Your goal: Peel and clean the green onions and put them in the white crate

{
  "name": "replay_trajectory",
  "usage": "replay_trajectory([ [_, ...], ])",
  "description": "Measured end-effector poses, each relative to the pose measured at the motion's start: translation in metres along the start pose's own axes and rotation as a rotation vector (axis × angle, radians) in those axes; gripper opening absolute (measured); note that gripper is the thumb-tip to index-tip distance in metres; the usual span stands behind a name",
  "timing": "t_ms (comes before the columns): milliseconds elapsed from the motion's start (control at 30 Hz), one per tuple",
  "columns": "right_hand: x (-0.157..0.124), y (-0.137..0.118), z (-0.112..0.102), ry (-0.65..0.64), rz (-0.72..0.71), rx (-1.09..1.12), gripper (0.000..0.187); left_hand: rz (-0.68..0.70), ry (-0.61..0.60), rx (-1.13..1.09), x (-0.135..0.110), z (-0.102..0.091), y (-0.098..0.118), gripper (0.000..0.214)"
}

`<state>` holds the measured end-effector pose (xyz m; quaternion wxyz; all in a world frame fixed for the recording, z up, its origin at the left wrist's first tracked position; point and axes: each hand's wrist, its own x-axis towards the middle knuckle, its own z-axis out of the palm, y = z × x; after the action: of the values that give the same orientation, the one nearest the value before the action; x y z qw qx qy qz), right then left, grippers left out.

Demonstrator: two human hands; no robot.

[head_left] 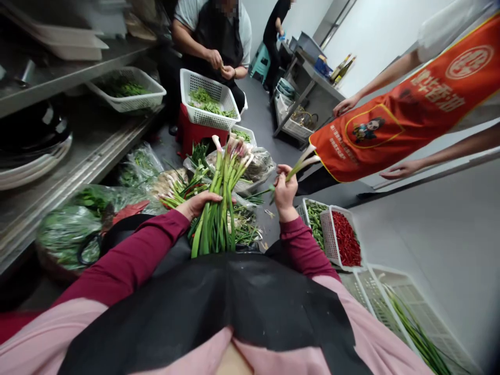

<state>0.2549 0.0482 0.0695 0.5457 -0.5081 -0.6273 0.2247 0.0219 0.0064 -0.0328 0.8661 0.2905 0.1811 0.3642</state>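
A thick bunch of garlic greens (219, 208) stands nearly upright in front of me, pale purple-white bulbs on top and green leaves below. My left hand (201, 204) is wrapped round its stalks from the left. Off to the right, my right hand (286, 190) is closed on a few separate garlic stalks (300, 165), their white ends pointing up and right. Below and behind the bunch lie loose trimmings (246, 229). More garlic greens with roots (172, 185) rest on the left.
A seated person (213, 47) works behind a white basket of green pieces (209, 117) on a red stool (195, 135). Someone in an orange apron (390, 125) stands at right. Baskets of red chillies (341, 237) and green pods (314, 221) sit low right. Metal shelving (97, 172) runs along the left.
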Motion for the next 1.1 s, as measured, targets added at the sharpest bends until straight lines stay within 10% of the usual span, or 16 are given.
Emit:
replay_trajectory([
  [133,-0.014,-0.019,0.034,-0.472,0.026,-0.215,0.017,0.028,0.113,0.031,0.005,-0.001,-0.005,0.034],
  [233,-0.03,-0.015,0.069,-0.587,0.088,-0.305,0.017,0.083,0.208,0.048,0.007,-0.003,-0.007,0.036],
  [567,0.001,0.026,0.019,-0.324,0.366,0.185,0.032,0.018,-0.042,-0.064,-0.009,-0.015,0.005,0.049],
  [900,-0.016,0.03,0.047,-0.162,0.142,-0.039,0.029,-0.07,-0.086,-0.078,-0.001,-0.003,-0.006,0.054],
  [1100,-0.002,0.031,0.019,0.013,0.051,-0.329,0.025,0.009,-0.14,-0.043,0.005,0.002,-0.009,0.054],
])
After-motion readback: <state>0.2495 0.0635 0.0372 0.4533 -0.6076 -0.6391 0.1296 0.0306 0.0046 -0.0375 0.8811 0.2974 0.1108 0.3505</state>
